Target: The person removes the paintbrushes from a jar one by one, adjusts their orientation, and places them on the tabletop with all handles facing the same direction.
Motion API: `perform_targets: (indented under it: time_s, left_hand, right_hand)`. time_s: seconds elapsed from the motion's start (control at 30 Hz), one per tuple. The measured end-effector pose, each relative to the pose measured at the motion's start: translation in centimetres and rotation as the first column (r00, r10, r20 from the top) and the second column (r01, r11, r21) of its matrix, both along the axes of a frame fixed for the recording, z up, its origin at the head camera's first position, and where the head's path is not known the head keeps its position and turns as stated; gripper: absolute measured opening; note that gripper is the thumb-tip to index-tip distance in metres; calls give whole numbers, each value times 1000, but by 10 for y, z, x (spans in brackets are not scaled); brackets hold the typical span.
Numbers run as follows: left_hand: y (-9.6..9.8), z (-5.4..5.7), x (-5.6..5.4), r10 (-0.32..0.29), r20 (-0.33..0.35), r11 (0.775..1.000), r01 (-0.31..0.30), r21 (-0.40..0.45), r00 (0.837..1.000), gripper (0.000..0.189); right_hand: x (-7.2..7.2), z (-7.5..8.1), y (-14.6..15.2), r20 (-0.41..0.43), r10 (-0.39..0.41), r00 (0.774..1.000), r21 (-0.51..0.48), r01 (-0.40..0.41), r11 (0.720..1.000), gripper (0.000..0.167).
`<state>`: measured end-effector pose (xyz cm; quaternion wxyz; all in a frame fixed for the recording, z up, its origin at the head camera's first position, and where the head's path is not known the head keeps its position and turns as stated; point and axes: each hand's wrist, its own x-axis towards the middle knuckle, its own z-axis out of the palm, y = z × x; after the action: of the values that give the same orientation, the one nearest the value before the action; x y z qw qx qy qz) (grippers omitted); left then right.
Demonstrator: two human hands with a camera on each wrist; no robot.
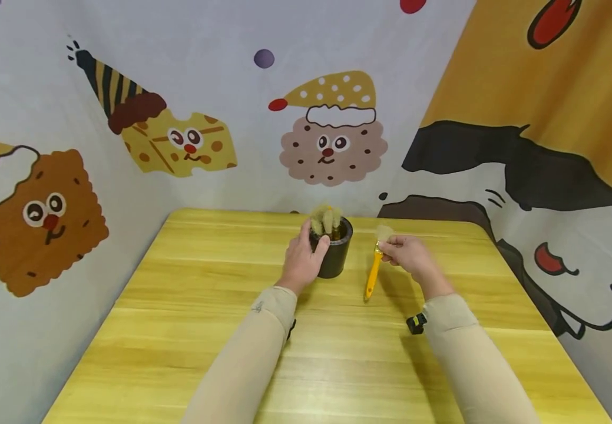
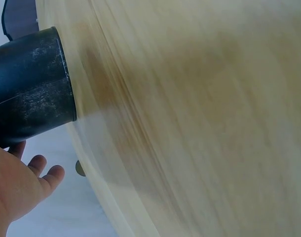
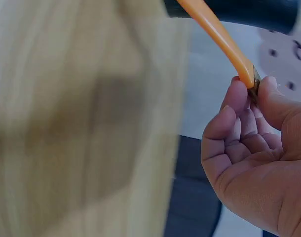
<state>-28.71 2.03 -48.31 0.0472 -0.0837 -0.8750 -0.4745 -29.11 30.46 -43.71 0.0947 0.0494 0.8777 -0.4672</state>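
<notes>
The tabletop (image 1: pixel 189 306) has a yellow wood grain, and a black pot (image 1: pixel 334 260) stands upright near its far edge, around the middle. Several brushes (image 1: pixel 328 221) stand in the pot with their pale bristles up above the rim.

The left hand (image 1: pixel 303 259) is at the left side of the pot. Its grip holds the pot, the thumb laid over the near part of the rim and the other fingers along the left wall. In the left wrist view, some of its fingertips reach out past the pot's dark, scuffed side.

To the right of the pot, and apart from it, is a single brush (image 1: pixel 373 274) with an orange handle. The right hand (image 1: pixel 412 254) has it from the right: thumb and forefinger pinch it at the metal band, while the remaining fingers curl in toward the palm. The brush tilts, its pale bristles at the upper, far end and its handle pointing down toward the near left. Whether the handle's tip touches the tabletop is hard to tell.

Both arms come from the near side in beige sleeves (image 1: pixel 247 359). A cloth (image 1: pixel 221 59) printed with cartoon figures hangs beyond the tabletop.
</notes>
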Motion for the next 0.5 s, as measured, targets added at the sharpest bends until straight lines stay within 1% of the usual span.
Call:
perform_targets:
  time_s: [0.1, 0.2, 0.37, 0.5]
  left_hand:
    - [-1, 1, 1, -5, 0, 1000, 5, -12, 1000, 82]
    - [-2, 2, 1, -13, -3, 1000, 12, -13, 1000, 83]
    - [-1, 1, 0, -19, -9, 1000, 18, -11, 1000, 81]
    - [-1, 0, -2, -17, -9, 1000, 17, -15, 1000, 81]
  right_hand:
    - [-8, -12, -7, 49, 34, 998, 34, -36, 999, 36]
    - [-12, -20, -14, 71, 65, 995, 82, -71, 994, 34]
    - [-15, -32, -25, 55, 114, 992, 133, -121, 984, 31]
    - [-17, -42, -30, 22, 124, 992, 179, -126, 976, 29]
